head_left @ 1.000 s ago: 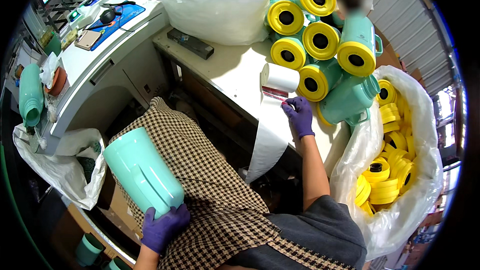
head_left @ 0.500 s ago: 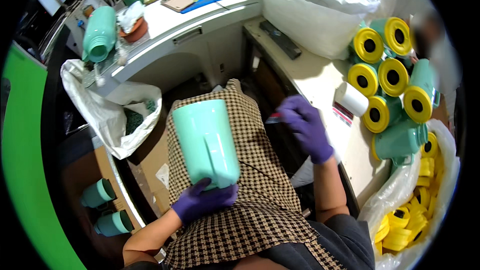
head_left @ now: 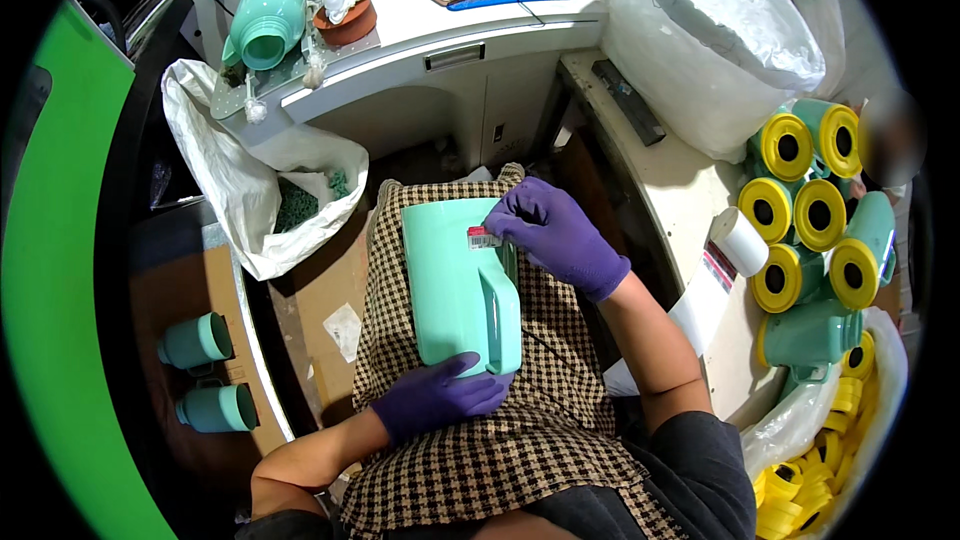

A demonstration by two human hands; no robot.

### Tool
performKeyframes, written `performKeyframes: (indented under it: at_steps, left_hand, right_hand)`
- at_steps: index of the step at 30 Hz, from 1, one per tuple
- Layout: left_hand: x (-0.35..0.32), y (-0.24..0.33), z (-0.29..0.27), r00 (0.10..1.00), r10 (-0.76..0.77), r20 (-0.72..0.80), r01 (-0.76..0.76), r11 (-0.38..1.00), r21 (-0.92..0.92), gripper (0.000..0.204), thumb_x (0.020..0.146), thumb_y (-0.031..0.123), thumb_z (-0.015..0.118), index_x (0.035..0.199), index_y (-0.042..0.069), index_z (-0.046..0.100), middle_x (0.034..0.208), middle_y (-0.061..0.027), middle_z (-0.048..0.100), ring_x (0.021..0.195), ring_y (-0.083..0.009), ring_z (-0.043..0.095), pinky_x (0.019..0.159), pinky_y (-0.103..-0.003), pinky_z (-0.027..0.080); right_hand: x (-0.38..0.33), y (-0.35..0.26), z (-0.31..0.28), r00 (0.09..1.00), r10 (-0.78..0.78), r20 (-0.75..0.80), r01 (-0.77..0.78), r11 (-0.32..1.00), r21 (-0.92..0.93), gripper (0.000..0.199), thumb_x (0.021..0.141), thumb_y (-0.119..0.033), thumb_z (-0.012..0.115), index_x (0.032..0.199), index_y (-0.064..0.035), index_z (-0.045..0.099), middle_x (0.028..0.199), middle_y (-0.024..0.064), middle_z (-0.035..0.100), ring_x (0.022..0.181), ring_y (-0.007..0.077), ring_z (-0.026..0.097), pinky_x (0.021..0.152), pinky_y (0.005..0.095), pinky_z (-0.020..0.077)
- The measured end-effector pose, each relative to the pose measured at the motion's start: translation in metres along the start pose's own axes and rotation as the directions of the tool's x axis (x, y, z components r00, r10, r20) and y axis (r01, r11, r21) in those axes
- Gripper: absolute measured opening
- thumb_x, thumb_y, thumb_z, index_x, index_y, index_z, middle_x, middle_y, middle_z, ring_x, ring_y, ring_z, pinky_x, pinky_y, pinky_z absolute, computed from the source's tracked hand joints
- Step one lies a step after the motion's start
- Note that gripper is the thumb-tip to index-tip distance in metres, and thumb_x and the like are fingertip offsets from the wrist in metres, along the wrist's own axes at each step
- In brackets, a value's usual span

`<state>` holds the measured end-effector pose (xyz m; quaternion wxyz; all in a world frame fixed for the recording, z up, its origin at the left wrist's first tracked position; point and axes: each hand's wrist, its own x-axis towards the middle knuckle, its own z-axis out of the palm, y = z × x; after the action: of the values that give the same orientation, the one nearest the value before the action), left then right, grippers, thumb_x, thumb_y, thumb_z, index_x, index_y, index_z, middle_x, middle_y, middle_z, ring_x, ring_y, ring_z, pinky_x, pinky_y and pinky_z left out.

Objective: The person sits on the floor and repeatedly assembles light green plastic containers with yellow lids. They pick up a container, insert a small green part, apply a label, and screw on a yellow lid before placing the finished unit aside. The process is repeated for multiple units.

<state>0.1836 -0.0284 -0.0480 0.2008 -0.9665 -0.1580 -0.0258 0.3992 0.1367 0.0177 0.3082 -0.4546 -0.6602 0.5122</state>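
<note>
A mint-green jug [head_left: 445, 285] with a side handle lies across my lap on a checked apron [head_left: 550, 370]. My left hand [head_left: 440, 398], in a purple glove, is closed around its lower end. Near the jug's far end, my gloved right hand [head_left: 560, 240] pinches the edge of a small red-and-white barcode label [head_left: 484, 238], which lies against the jug's wall above the handle. Whether the label is fully stuck down cannot be seen.
At right stand a white label roll [head_left: 740, 242], several green jugs with yellow lids [head_left: 820, 215] and a bag of yellow lids [head_left: 810, 485]. A white sack [head_left: 225, 190] hangs left. Another jug [head_left: 270, 15] lies on the desk [head_left: 400, 50]; two [head_left: 205, 340] lie lower left.
My right hand has moved left from beside the bench to the jug, bringing the label onto its wall. The jug has turned so its handle faces right. The whole view has shifted.
</note>
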Motion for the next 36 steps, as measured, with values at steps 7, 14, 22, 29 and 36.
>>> performKeyframes:
  at_steps: [7,14,22,29,36]
  left_hand:
    - [-0.01,-0.006,-0.005,0.992,-0.071,-0.101,0.061,0.993,-0.105,0.042,0.093,0.022,0.062,0.133,0.033,0.056,0.125,0.0128,0.064,0.121,-0.0028,0.057,0.119,-0.051,0.024]
    - [-0.093,-0.004,-0.053,0.256,-0.958,-0.127,0.699,0.274,-0.661,0.078,0.062,0.023,0.088,0.132,0.008,0.057,0.138,-0.0157,0.052,0.124,-0.0302,0.055,0.103,-0.048,0.048]
    - [-0.141,0.02,-0.067,-0.732,-0.661,0.166,-0.06,-0.181,-0.982,0.067,0.096,0.021,0.065,0.153,0.013,0.03,0.148,-0.0139,0.038,0.128,-0.0289,0.048,0.089,-0.044,0.056]
    - [-0.157,-0.038,-0.072,-0.666,-0.716,-0.209,0.175,0.123,-0.977,0.073,0.089,0.008,0.072,0.149,0.011,0.031,0.147,-0.0149,0.039,0.126,-0.0303,0.05,0.101,-0.043,0.05]
    - [-0.129,-0.212,-0.02,-0.039,-0.75,-0.66,0.694,0.455,-0.558,0.069,0.08,0.004,0.081,0.138,0.009,0.044,0.153,-0.0151,0.038,0.137,-0.0313,0.043,0.113,-0.043,0.04]
  right_hand:
    - [0.019,0.038,-0.002,0.878,-0.399,-0.263,0.228,0.833,-0.504,0.074,0.07,-0.033,0.093,0.122,-0.0008,0.052,0.113,0.0172,0.05,0.086,0.0262,0.058,0.077,0.0371,0.0517]
    - [0.073,0.009,-0.002,0.725,-0.595,-0.346,0.418,0.78,-0.465,0.047,0.085,-0.011,0.073,0.129,-0.0077,0.059,0.102,0.0113,0.055,0.085,0.023,0.059,0.076,0.0358,0.0527]
    - [0.293,-0.094,0.15,0.763,-0.608,0.22,0.437,0.235,-0.868,0.047,0.091,-0.018,0.061,0.137,-0.0243,0.057,0.098,0.0147,0.063,0.086,0.0332,0.068,0.068,0.0447,0.0527]
    - [0.266,-0.099,0.132,0.35,-0.883,0.313,0.655,-0.008,-0.756,0.018,0.089,-0.018,0.059,0.106,-0.0152,0.064,0.091,0.0069,0.061,0.084,0.0256,0.064,0.07,0.041,0.05]
    - [-0.041,-0.028,-0.01,0.595,-0.803,-0.032,0.752,0.569,-0.333,0.04,0.072,-0.021,0.087,0.107,-0.0107,0.07,0.102,0.0139,0.067,0.09,0.0323,0.064,0.081,0.0416,0.0505]
